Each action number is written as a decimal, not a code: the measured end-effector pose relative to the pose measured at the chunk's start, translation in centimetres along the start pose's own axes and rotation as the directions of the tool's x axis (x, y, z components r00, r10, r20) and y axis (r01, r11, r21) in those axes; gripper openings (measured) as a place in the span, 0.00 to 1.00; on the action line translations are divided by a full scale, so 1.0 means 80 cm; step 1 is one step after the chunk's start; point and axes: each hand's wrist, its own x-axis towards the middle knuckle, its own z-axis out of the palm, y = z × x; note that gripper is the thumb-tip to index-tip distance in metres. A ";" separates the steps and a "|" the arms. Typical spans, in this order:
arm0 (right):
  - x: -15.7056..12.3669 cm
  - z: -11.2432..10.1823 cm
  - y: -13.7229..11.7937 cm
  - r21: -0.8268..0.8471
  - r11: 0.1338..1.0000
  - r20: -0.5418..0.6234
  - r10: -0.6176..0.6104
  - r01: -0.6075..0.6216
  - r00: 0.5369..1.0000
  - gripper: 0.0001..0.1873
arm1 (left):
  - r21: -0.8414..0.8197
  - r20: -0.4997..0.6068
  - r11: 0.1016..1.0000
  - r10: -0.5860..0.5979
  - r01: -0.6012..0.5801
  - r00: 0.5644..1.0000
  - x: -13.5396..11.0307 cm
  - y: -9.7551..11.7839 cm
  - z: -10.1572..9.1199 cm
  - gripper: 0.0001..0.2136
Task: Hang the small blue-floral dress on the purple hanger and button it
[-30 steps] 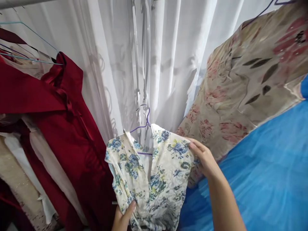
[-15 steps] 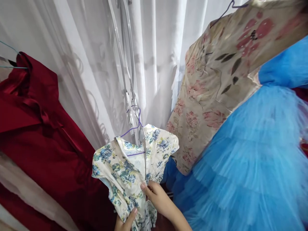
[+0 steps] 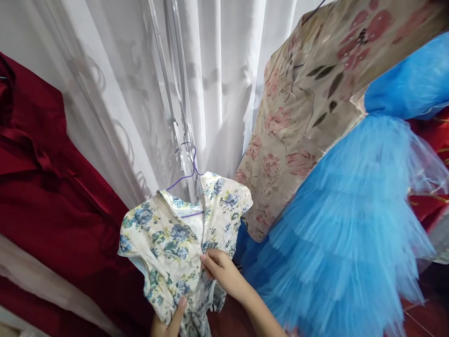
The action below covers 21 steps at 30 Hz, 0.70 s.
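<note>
Right hand has moved inward across the floral garment; its fingers pinch the front. Left hand grips the side.

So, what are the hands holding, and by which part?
The blue-flowered garment: right hand at its front opening's edge, left hand at its side near waist.

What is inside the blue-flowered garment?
Inside the garment is a purple hanger: its hook and a sloping wire show above the neckline, its lower bar within the neck opening. The cloth covers the hanger's ends and anything lower down.
</note>
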 end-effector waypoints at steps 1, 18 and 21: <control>-0.002 -0.002 0.001 0.047 0.999 -0.001 0.003 -0.003 1.000 0.25 | 0.016 -0.053 1.000 0.010 -0.009 0.999 -0.001 0.001 -0.001 0.18; -0.038 -0.036 0.003 0.315 0.943 0.144 0.065 -0.108 0.987 0.21 | 0.084 0.048 0.854 0.510 -0.513 0.859 -0.018 0.076 0.118 0.06; -0.024 -0.036 -0.008 0.361 0.929 0.033 0.071 -0.078 0.997 0.22 | 0.070 0.039 0.858 0.508 -0.509 0.860 -0.019 0.076 0.117 0.09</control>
